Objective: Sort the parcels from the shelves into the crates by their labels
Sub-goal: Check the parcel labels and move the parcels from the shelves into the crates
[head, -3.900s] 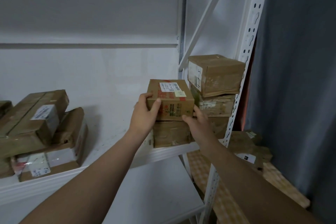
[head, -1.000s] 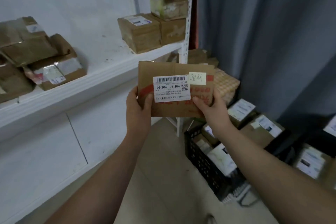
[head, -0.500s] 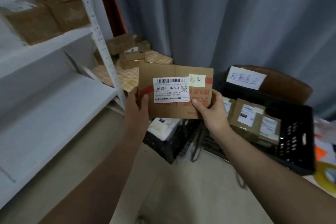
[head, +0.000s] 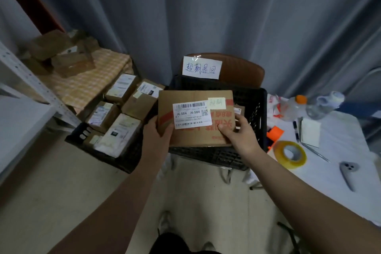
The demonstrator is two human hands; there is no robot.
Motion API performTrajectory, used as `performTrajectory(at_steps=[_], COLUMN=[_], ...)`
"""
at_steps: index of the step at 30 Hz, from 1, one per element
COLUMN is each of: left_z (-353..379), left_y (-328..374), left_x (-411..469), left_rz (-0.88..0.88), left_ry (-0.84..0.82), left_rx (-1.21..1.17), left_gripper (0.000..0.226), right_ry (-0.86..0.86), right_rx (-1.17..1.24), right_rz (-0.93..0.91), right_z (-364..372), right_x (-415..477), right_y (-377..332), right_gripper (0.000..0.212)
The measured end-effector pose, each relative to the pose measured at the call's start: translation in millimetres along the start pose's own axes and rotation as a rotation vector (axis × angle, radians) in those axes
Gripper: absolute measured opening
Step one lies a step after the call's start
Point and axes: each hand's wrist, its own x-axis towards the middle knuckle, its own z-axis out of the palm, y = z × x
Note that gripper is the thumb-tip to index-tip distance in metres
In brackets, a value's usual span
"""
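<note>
I hold a brown cardboard parcel (head: 193, 136) with a white J6-S04 barcode label and a small yellow note. My left hand (head: 157, 136) grips its left edge and my right hand (head: 240, 132) grips its lower right side. The parcel hangs over a black crate (head: 254, 105) that sits on a brown chair, with a handwritten paper sign (head: 202, 67) at its back. A second black crate (head: 82, 133) to the left on the floor holds several labelled parcels. The contents of the crate under the parcel are mostly hidden.
A white shelf post (head: 35, 86) stands at left. Behind it several parcels (head: 61, 53) lie on a checked cloth. At right a white table (head: 340, 146) carries a tape roll (head: 289, 153), bottles (head: 323, 104), pens, a notepad and a grey phone (head: 348, 173).
I took the parcel off the shelf stack and turned right with it. It now hangs over the signed black crate, and the table has come into view.
</note>
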Motion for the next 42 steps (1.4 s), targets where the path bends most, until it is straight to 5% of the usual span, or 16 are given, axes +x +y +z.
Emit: performTrajectory(at_steps=[6,13,19,23,26,31,35,39,42], left_z=[35.6,79.8,101.6,102.5,105.9,120.7,139.7,159.7,162.4], left_y=[-11.7,-35.1,-63.8,-73.8,-83.0,-99.3,-102.2,-101.0,-101.9], left_x=[44.5,121.8,175.1,204.4,214.7,210.2,210.6,208.2,206.7], left_rz=[-0.05,-0.208,-0.312,-0.378,-0.516,-0.62,-0.633,-0.616,-0.632], left_ry=[-0.092,-0.24,-0.329,-0.397,-0.388,-0.137,-0.025,-0.103,-0.077], left_rx=[0.01,0.164,0.153,-0.035,-0.097,-0.122,-0.146,-0.097,0.004], left_gripper=[0.044,0.044,0.052,0.104,0.088,0.064,0.074,0.084,0.085], right_ry=[0.016,-0.147,-0.169,-0.227,-0.303,-0.243,-0.353,-0.604,-0.661], right_rx=[0.101,0.048,0.042,-0.11,-0.274,-0.512,-0.604,-0.799,-1.028], right_rz=[0.122,0.302,0.44,0.318,0.158,0.071,-0.005,0.021,-0.135], right_z=[-14.6,-5.8,9.0,15.4,25.7,65.8,95.5,90.7,81.3], right_x=[47.6,130.9,182.1,228.9,273.4,327.7,344.1,348.4,349.5], right_y=[23.9,45.9,74.2,64.9,54.8,60.2,69.8,90.2,95.5], right_gripper=[0.042,0.07,0.064,0.063,0.052,0.056,0.068,0.082,0.075])
